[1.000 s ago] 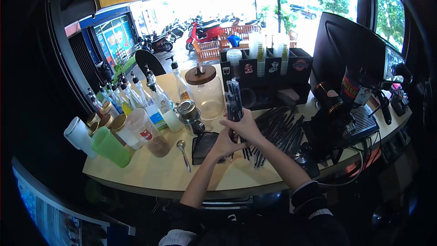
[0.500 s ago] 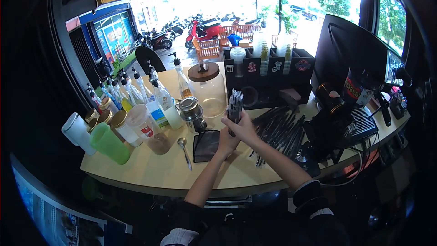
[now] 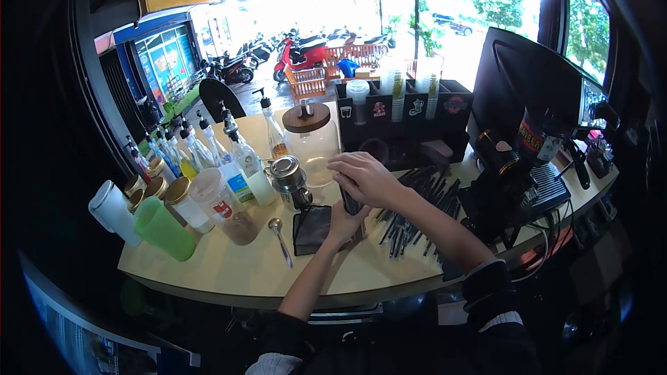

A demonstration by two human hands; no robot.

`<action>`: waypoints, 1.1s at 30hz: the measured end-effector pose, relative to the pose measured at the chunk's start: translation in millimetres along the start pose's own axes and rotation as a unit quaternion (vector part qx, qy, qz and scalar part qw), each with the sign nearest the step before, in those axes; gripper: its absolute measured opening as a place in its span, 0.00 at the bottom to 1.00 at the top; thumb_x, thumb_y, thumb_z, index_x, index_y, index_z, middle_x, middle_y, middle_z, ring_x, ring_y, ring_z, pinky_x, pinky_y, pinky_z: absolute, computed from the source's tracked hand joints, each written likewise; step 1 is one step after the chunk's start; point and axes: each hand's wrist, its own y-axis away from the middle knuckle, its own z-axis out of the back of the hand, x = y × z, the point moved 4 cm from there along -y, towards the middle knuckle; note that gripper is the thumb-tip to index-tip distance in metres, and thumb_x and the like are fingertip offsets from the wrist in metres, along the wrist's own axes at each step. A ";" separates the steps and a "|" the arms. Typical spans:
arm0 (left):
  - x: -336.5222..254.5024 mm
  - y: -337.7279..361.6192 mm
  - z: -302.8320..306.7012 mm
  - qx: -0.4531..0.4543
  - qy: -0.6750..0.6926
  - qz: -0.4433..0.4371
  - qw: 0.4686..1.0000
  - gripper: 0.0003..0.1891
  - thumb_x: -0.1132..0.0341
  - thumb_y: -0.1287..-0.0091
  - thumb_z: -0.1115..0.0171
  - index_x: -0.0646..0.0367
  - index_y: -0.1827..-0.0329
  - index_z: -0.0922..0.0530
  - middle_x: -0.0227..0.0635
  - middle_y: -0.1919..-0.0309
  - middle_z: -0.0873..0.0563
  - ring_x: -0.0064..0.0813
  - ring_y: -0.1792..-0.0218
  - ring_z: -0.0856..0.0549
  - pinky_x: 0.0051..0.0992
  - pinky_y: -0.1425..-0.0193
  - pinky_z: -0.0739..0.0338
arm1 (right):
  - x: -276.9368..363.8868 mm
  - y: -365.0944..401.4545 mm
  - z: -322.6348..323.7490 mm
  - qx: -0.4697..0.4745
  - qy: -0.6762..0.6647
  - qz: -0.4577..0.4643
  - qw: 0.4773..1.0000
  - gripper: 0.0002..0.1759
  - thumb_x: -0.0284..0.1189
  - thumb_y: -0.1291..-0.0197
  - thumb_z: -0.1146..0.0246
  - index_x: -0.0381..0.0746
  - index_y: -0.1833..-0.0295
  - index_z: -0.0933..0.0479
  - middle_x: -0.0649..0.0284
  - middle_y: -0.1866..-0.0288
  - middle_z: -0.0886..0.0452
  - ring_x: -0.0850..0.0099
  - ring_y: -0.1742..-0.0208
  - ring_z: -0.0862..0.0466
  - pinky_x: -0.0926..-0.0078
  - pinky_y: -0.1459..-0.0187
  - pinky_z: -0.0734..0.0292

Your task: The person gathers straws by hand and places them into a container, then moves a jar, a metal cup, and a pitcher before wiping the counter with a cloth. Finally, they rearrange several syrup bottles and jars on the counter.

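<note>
My left hand is wrapped around an upright bundle of black straws, most of it hidden by my hands. Over the top end of the bundle lies my right hand, palm down with its fingers stretched out flat. Just right of my hands, a loose pile of black straws spreads across the counter. A black square pouch rests flat to the left of my left wrist, and a metal spoon lies beyond it.
On the left stand a green cup, a clear plastic pitcher, jars and several pump bottles. A metal drip filter and a wood-lidded glass jar are behind the pouch. A black cup holder stands at the back, an espresso machine at the right.
My right hand has moved from gripping the bundle's side to lying flat over its top, covering the straw ends. My left hand still grips the bundle. The view has shifted slightly.
</note>
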 end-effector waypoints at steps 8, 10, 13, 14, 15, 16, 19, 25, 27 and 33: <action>-5.6 0.8 4.8 0.004 0.060 0.027 0.998 0.10 0.71 0.44 0.34 0.67 0.65 0.24 0.31 0.80 0.19 0.21 0.78 0.19 0.23 0.70 0.24 | 10.9 -3.4 1.8 0.044 -0.059 -0.045 0.996 0.28 0.34 0.46 0.34 0.37 0.41 0.31 0.57 0.45 0.26 0.60 0.44 0.24 0.63 0.42 0.30; -21.6 -3.0 11.3 0.002 0.048 0.038 0.998 0.09 0.73 0.44 0.34 0.67 0.66 0.25 0.30 0.82 0.20 0.22 0.79 0.19 0.22 0.69 0.24 | 13.3 -8.3 12.1 -0.045 -0.111 -0.063 0.991 0.34 0.32 0.50 0.30 0.38 0.37 0.34 0.58 0.42 0.28 0.61 0.43 0.25 0.66 0.42 0.29; -45.8 -11.6 14.9 0.006 0.073 0.032 0.997 0.10 0.73 0.45 0.35 0.65 0.64 0.26 0.32 0.77 0.20 0.22 0.72 0.18 0.22 0.66 0.23 | 0.4 -2.6 2.2 -0.032 -0.375 -0.251 0.892 0.42 0.30 0.53 0.26 0.40 0.34 0.40 0.62 0.42 0.29 0.76 0.46 0.25 0.74 0.44 0.28; -61.3 -16.1 14.2 0.000 0.071 -0.028 0.997 0.13 0.73 0.46 0.34 0.65 0.61 0.27 0.34 0.71 0.20 0.22 0.68 0.18 0.23 0.63 0.23 | 4.4 -4.2 -1.2 -0.055 -0.436 -0.249 0.863 0.32 0.29 0.52 0.27 0.38 0.41 0.32 0.63 0.51 0.23 0.81 0.54 0.22 0.80 0.52 0.24; -71.7 -20.6 13.3 -0.004 0.071 -0.089 0.993 0.16 0.72 0.47 0.33 0.64 0.58 0.27 0.36 0.65 0.20 0.23 0.63 0.18 0.24 0.60 0.23 | 3.5 -6.4 -1.2 -0.064 -0.432 -0.250 0.864 0.32 0.29 0.52 0.27 0.38 0.41 0.32 0.63 0.51 0.23 0.81 0.54 0.22 0.80 0.52 0.24; -69.0 -26.7 10.3 0.011 0.130 -0.076 0.988 0.24 0.71 0.50 0.30 0.64 0.50 0.30 0.37 0.55 0.22 0.26 0.57 0.19 0.26 0.55 0.23 | 0.3 -6.5 -1.8 -0.055 -0.418 -0.276 0.864 0.25 0.28 0.51 0.29 0.36 0.48 0.30 0.64 0.59 0.22 0.80 0.60 0.21 0.80 0.57 0.23; -87.4 -38.0 2.0 0.032 0.097 -0.177 0.979 0.30 0.71 0.53 0.28 0.65 0.46 0.32 0.35 0.55 0.22 0.26 0.56 0.19 0.27 0.50 0.24 | -13.4 0.0 4.7 -0.041 -0.373 -0.337 0.863 0.13 0.27 0.50 0.32 0.33 0.62 0.25 0.66 0.75 0.21 0.80 0.72 0.19 0.82 0.67 0.22; -87.1 -65.3 -43.7 0.265 0.129 -0.072 0.953 0.32 0.62 0.44 0.29 0.59 0.39 0.34 0.35 0.51 0.22 0.26 0.49 0.22 0.31 0.41 0.30 | -63.7 -19.1 91.3 -0.171 -0.342 -0.333 0.862 0.09 0.28 0.43 0.35 0.37 0.63 0.28 0.65 0.77 0.23 0.77 0.79 0.20 0.80 0.77 0.26; -90.3 -92.1 -48.4 0.198 0.082 -0.107 0.971 0.31 0.60 0.42 0.32 0.58 0.38 0.34 0.38 0.49 0.23 0.29 0.46 0.24 0.32 0.41 0.31 | -113.8 -33.8 133.5 -0.241 -0.258 -0.310 0.883 0.09 0.30 0.44 0.35 0.36 0.67 0.27 0.65 0.82 0.23 0.78 0.80 0.22 0.78 0.76 0.28; -106.2 -172.8 -65.2 0.058 -0.214 -0.285 0.933 0.31 0.59 0.44 0.33 0.63 0.41 0.33 0.44 0.47 0.26 0.41 0.47 0.26 0.38 0.40 0.34 | -204.2 -73.3 245.3 -0.474 0.191 -0.243 0.824 0.13 0.26 0.46 0.37 0.30 0.58 0.29 0.50 0.70 0.19 0.57 0.67 0.16 0.63 0.64 0.24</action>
